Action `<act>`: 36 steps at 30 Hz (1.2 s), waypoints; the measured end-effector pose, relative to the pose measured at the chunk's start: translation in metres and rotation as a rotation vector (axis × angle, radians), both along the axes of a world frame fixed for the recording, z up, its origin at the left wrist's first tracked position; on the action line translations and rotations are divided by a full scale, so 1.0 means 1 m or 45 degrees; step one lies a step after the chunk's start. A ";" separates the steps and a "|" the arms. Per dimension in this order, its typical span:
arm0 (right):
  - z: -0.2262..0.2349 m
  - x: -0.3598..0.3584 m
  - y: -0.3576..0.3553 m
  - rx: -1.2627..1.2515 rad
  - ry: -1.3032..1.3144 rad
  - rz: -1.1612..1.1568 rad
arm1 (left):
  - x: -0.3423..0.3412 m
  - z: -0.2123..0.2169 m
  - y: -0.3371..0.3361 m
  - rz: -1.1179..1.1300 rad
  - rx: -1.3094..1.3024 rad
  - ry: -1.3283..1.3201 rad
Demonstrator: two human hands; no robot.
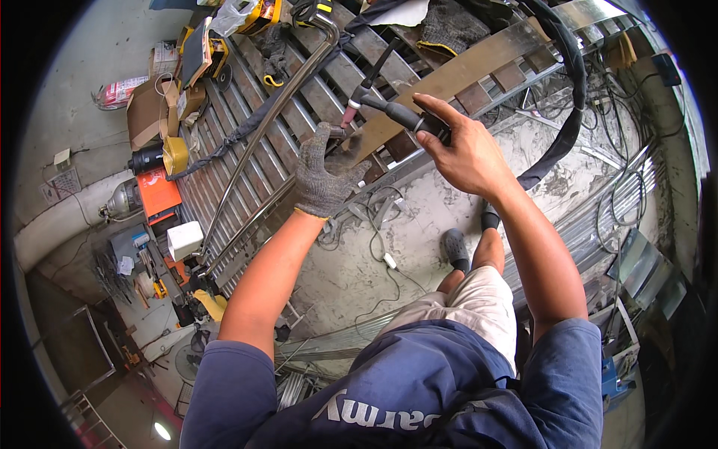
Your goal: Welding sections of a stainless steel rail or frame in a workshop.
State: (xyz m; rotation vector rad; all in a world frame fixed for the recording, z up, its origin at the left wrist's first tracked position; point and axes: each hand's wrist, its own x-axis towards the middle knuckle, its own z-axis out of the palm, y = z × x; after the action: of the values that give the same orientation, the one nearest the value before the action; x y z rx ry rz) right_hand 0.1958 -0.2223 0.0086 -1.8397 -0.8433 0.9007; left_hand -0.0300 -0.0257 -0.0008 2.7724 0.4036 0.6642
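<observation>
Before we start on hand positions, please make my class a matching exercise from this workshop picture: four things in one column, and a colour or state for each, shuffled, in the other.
Things:
1. left hand
2. torch
3. right hand
4. shirt

Descriptions:
A. bare, with the thumb and a finger at a black handle
B. dark blue, with pale lettering
C. covered by a gray glove
D. mostly black, with a pink nozzle

Right pairs: 1-C, 2-D, 3-A, 4-B.
</observation>
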 end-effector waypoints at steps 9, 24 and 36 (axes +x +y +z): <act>0.003 0.003 0.002 -0.042 0.047 0.054 | -0.012 -0.006 0.006 0.121 0.088 0.128; -0.008 -0.009 -0.008 0.048 -0.006 -0.142 | -0.014 -0.011 0.006 0.038 -0.146 0.042; 0.012 -0.005 -0.007 0.036 -0.195 -0.249 | -0.003 -0.005 0.009 -0.024 -0.101 0.091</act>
State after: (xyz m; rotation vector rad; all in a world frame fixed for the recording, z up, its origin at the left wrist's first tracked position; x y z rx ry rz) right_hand 0.1906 -0.2292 0.0203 -1.9466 -0.7488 0.6289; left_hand -0.0333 -0.0166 -0.0061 2.7271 0.4092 0.5339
